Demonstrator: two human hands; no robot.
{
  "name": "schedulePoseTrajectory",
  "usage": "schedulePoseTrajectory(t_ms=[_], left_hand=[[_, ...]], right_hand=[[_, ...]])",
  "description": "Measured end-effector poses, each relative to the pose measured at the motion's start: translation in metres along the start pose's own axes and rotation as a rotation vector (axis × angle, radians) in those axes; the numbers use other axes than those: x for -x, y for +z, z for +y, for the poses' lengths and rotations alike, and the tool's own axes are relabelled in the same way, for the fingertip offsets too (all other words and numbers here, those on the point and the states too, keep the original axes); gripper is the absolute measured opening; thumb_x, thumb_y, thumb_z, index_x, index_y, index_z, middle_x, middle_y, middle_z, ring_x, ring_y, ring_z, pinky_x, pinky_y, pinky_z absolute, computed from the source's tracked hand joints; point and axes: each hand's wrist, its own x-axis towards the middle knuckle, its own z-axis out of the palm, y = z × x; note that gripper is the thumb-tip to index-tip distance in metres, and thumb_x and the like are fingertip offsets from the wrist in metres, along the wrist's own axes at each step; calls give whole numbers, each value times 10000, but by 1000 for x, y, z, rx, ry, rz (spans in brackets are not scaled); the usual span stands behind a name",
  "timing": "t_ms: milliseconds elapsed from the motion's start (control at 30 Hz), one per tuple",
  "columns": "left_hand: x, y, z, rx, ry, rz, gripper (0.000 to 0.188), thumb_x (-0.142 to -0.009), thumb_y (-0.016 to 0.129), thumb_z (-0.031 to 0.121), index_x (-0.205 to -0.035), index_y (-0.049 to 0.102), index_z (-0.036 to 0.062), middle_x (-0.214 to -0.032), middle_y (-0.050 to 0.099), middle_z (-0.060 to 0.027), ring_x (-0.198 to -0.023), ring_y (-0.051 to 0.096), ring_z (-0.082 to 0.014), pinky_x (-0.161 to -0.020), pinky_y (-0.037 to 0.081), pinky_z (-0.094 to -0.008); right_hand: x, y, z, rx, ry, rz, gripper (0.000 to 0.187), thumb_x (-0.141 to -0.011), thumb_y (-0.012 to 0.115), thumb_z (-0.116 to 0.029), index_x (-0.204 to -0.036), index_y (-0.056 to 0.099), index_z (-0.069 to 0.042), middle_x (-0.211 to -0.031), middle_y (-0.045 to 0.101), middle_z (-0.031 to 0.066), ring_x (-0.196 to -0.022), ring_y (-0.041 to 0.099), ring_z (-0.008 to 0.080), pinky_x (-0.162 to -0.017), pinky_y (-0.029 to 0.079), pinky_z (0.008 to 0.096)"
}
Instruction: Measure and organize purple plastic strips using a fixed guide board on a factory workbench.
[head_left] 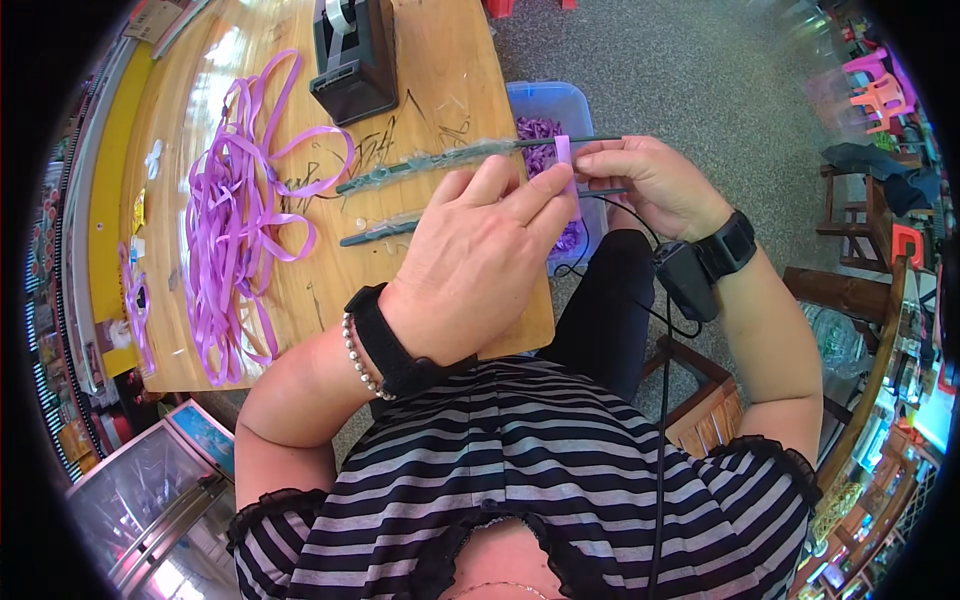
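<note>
Two thin dark rods, an upper rod (430,160) and a lower rod (375,234), lie side by side on the wooden table and stick out past its right edge. Clear tape or film covers much of the upper one. Around their free ends runs a flat purple ribbon (563,150). My left hand (480,255) reaches over the rods, its thumb and fingertips closed on the ribbon. Close beside it, my right hand (655,180) is pinched at the ribbon's right side, by the rod tips; its other fingers are partly hidden.
A heap of purple ribbon (225,240) lies on the left of the wooden table (440,60). A black tape dispenser (355,70) stands at the far side. Below the rod ends, a clear bluish bin (565,98) holds purple pieces. A black cable (667,370) hangs by my right wrist.
</note>
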Motion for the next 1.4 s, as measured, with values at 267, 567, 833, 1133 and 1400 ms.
schedulePoseTrajectory(t_ms=[267,567,833,1133,1400], left_hand=[[2,0,0,-16,-8,-22,390,-781,641,78,-1170,630,65,-1311,586,-14,-1022,533,-231,-930,429,-359],[1,1,0,-23,-11,-19,394,-783,637,82,-1176,630,60,-1318,579,-13,-1016,531,-230,-931,430,-363],[2,0,1,-22,-18,-27,397,-790,632,88,-1186,629,55,-1327,576,-18,-1014,530,-232,-937,429,-364],[1,0,0,-6,-34,-34,433,-782,618,84,-1213,618,50,-1330,569,-22,-1008,526,-230,-935,427,-358],[-2,-1,0,-4,-51,-69,443,-779,602,96,-1219,614,51,-1354,550,-14,-1013,516,-226,-918,421,-350]], right_hand=[[-21,-6,7,-17,31,-185,246,-904,678,-133,-1134,691,-44,-1086,697,41,-988,655,152,-936,496,320],[-16,-3,5,-44,80,-130,243,-910,691,-149,-1133,688,-54,-1082,690,36,-974,640,137,-919,497,315],[-8,5,-1,-102,60,-128,219,-893,625,-70,-1095,694,-24,-1052,695,57,-948,642,151,-904,501,319],[-33,-5,23,-153,77,-227,333,-953,585,-150,-1240,594,18,-1170,650,131,-1040,651,232,-893,536,399],[-64,-7,58,-542,-12,-585,295,-929,569,-160,-1151,597,32,-1110,652,152,-1016,651,271,-928,513,391]])
